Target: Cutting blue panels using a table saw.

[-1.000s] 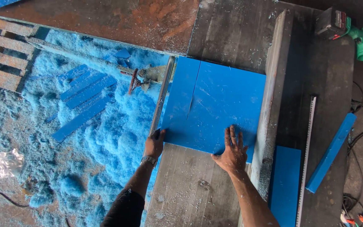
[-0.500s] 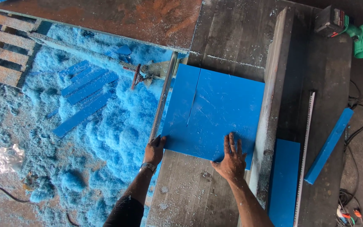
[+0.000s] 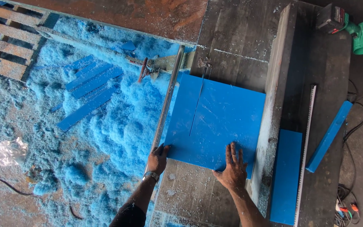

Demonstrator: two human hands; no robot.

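Hands flat on blue plastic sheet (image 3: 221,122): left hand (image 3: 158,159) at near corner, right hand (image 3: 233,170) spread on near edge w/ nothing gripped; looks stiff, slick.

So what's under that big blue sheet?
The blue sheet lies on a grey dusty table, both hands at its near edge. The table surface beneath it is hidden.
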